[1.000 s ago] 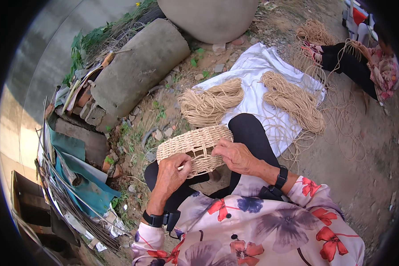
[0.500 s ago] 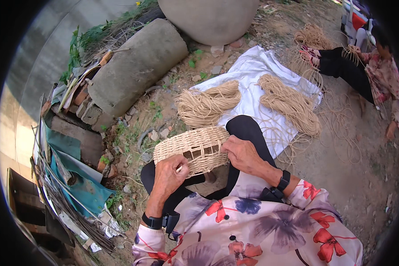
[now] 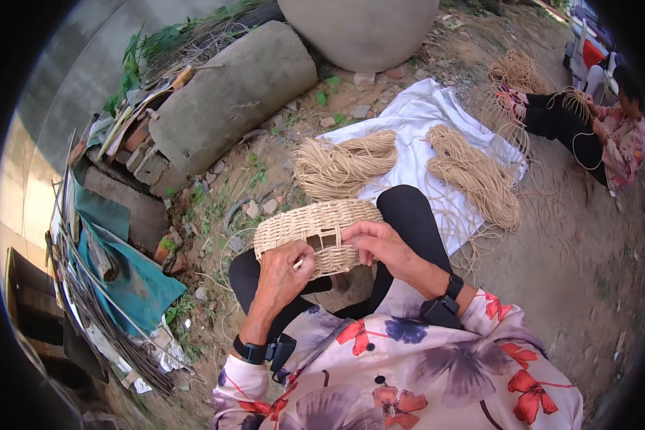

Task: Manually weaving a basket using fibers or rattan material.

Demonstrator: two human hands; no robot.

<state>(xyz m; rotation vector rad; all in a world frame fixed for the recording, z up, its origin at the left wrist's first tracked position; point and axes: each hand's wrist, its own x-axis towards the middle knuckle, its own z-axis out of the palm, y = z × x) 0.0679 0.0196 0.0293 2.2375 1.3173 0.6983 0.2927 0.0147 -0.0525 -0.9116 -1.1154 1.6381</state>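
A tan woven basket (image 3: pixel 301 221) of twisted cord lies across my lap, with a rectangular gap in its weave crossed by a few upright strands. My left hand (image 3: pixel 283 271) is closed at the basket's near left side, pinching a pale cord end between thumb and fingers. At the right part of the gap, my right hand (image 3: pixel 385 249) grips the basket, its index finger stretched over the upright strands. Its thumb is partly hidden beneath the fingers. Both wrists wear black straps with small black boxes.
Two tan cord bundles (image 3: pixel 345 166) lie on a white sheet (image 3: pixel 417 107) ahead. At the right, another person (image 3: pixel 620 143) sits handling cord beside a loose coil (image 3: pixel 517 72). A concrete cylinder (image 3: pixel 233 100), a teal sheet (image 3: pixel 132 276) and rubble stand at the left.
My right hand has moved left from the basket's right end to the gap, its index finger now extended. My left hand stays pinched. The other person's lowered hand has come up to the cord.
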